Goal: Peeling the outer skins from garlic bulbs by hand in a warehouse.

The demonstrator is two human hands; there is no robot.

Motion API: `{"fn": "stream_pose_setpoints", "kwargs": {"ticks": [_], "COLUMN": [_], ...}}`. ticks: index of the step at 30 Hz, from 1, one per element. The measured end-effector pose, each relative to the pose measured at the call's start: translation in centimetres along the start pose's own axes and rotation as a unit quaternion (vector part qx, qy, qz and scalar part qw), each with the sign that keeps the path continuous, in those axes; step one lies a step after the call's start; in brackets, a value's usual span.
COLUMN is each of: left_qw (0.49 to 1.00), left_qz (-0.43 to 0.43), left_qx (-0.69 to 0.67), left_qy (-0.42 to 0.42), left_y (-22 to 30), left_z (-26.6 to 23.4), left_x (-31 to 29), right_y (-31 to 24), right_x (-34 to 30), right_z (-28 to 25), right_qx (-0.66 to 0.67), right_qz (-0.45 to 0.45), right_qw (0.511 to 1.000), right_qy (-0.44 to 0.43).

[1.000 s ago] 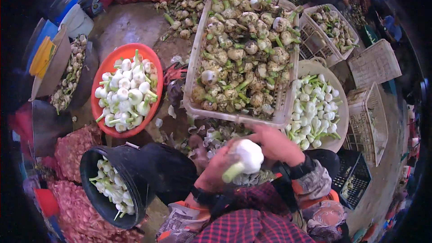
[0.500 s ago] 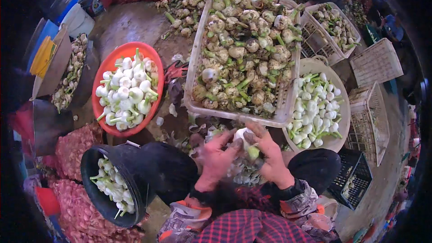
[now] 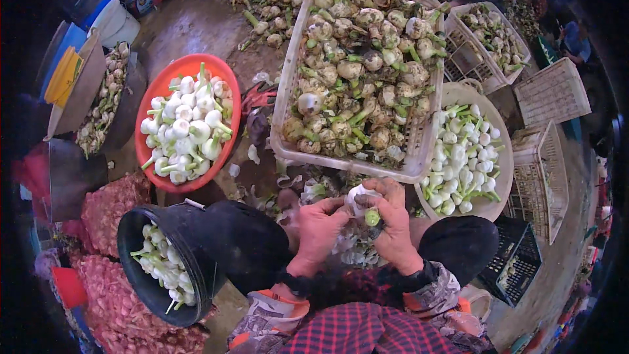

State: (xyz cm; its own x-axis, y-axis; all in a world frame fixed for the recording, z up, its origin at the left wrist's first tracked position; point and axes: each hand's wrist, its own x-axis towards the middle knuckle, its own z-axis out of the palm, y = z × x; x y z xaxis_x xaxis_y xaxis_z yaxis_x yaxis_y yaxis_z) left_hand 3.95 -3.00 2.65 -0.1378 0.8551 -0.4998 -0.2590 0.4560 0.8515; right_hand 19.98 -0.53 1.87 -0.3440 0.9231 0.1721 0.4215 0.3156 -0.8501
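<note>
A single garlic bulb [image 3: 359, 198] was held just below the near rim of the big white crate [image 3: 285, 111], pinched between both hands. The left hand [image 3: 319, 226] was curled around its left side with fingers closed on the skin, and the right hand [image 3: 393, 223] was wrapped around the right side where the green stem stub [image 3: 372, 217] poked out.

Peeling like this probably goes best if the bulb is kept steady by the stem and the loose outer skin is pulled off in strips, without digging into the cloves.

Left of the crate, cleaned white bulbs were piled in a red basin [image 3: 160, 82]; right of it, more in a pale round bowl [image 3: 458, 95]. A black bucket [image 3: 131, 236] sat lower left of the crate.

How much skin was already off couldn't be made out, since the bulb was mostly covered by fingers. The lap was hidden under peelings and sleeves.
</note>
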Motion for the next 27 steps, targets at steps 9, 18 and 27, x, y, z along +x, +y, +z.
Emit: {"fn": "stream_pose_setpoints", "kwargs": {"ticks": [9, 18, 27], "left_qw": [0.998, 0.994, 0.999], "left_qz": [0.044, -0.002, -0.010], "left_qx": [-0.017, -0.106, -0.031], "left_qy": [0.042, -0.021, -0.032], "left_y": [-1.0, -0.2, 1.0], "left_z": [1.2, 2.0, 0.8], "left_x": [0.2, -0.1, 0.0], "right_y": [-0.9, -0.3, -0.4], "right_x": [0.0, 0.5, 0.3], "right_z": [0.4, 0.7, -0.2], "right_qx": [-0.043, 0.296, -0.067], "right_qz": [-0.059, 0.093, -0.068], "right_qw": [0.990, 0.930, 0.988], "right_qy": [0.119, 0.196, 0.121]}}
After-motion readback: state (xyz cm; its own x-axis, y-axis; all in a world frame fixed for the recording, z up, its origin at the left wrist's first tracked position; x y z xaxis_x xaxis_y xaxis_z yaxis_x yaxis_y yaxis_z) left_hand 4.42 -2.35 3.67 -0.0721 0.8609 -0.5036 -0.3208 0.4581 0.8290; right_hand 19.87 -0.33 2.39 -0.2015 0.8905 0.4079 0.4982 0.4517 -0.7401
